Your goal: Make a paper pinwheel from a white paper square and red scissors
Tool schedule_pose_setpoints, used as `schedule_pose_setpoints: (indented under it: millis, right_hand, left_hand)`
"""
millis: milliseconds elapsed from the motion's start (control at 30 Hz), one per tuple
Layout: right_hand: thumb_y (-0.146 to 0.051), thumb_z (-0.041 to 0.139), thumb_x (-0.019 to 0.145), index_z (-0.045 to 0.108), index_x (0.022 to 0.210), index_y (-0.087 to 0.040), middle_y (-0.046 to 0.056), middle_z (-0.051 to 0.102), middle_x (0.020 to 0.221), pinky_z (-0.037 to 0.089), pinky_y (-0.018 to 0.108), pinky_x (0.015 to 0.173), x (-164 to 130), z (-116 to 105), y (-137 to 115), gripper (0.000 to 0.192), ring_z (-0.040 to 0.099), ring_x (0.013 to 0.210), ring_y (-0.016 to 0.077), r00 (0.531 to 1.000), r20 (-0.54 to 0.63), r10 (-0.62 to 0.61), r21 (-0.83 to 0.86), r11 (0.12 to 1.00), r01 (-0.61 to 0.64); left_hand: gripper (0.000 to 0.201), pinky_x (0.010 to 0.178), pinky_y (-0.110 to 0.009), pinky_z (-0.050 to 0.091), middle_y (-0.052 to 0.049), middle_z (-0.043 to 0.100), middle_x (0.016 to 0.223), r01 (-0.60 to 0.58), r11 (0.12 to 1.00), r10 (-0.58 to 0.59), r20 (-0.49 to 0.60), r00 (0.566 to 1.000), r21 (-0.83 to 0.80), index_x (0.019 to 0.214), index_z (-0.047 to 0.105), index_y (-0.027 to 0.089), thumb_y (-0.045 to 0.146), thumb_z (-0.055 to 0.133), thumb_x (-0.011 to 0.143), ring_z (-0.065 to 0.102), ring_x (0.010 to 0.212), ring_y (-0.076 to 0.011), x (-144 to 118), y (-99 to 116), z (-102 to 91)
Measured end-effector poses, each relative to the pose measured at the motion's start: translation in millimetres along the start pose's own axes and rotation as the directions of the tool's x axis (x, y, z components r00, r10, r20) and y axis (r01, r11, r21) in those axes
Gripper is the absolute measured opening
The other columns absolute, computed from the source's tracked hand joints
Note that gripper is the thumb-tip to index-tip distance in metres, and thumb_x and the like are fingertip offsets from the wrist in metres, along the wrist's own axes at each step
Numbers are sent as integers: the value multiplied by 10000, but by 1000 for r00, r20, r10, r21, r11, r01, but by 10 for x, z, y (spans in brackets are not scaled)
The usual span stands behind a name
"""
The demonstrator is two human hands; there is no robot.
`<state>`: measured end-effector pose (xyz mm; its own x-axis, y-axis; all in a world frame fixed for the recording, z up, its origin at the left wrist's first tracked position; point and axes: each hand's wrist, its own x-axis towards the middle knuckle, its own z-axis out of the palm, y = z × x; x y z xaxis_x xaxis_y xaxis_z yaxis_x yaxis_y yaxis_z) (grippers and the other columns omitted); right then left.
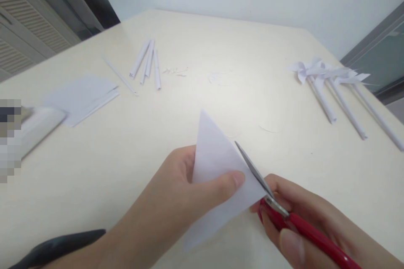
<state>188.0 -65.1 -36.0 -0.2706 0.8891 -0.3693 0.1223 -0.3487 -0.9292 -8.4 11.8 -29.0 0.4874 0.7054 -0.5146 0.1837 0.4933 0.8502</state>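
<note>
My left hand (192, 193) pinches a folded, triangular sheet of white paper (214, 147), its thumb pressed on the front face and the other fingers hidden behind. One corner of the paper points up and away from me. In my right hand (303, 218) is a pair of scissors (277, 206) with red handles and metal blades. The blades lie along the right edge of the paper, tips toward the far side. Whether the paper sits between the blades, I cannot tell.
Several rolled paper tubes (147, 61) lie at the back left, near loose paper sheets (85, 96). Paper pinwheels (328, 80) on rolled sticks rest at the right. Small paper scraps (217, 77) dot the table (189, 105). A dark object (66, 243) is at the lower left.
</note>
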Motion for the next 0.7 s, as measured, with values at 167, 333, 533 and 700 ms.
schedule_pose_setpoints:
  millis: [167, 333, 533, 700]
  right_hand:
    - [-631, 532, 746, 613, 978, -257, 40, 641, 802, 532, 275, 615, -18, -49, 65, 448, 616, 688, 173, 997, 58, 42, 2, 999, -42]
    - [-617, 540, 755, 572, 1092, -284, 40, 643, 852, 526, 285, 648, -1, -26, -12, 475, 619, 740, 183, 995, 87, 53, 49, 997, -58]
    - [-622, 508, 774, 578, 1029, -278, 28, 629, 804, 510, 269, 645, -67, -55, 73, 434, 599, 706, 170, 996, 94, 6, -2, 1000, -6]
    - [-593, 502, 793, 561, 1049, -303, 12, 618, 785, 481, 239, 585, -119, -74, 238, 391, 562, 659, 152, 996, 25, -82, -2, 997, 83]
  left_hand:
    - [226, 641, -307, 548, -9, 734, 814, 21, 997, -24, 40, 999, 72, 876, 703, 207, 371, 649, 728, 677, 769, -247, -25, 90, 69]
    - [225, 705, -350, 552, -11, 736, 863, 38, 999, -39, 40, 998, 36, 895, 699, 201, 337, 647, 724, 674, 829, -268, -3, 136, 77]
    - [292, 708, -364, 547, -18, 738, 838, 93, 993, -87, 77, 993, -75, 935, 706, 210, 395, 671, 711, 673, 821, -273, -2, 123, 46]
    - [313, 661, -288, 551, -22, 733, 804, 63, 984, -49, 87, 995, -169, 956, 714, 232, 408, 699, 698, 680, 781, -233, -13, 131, 55]
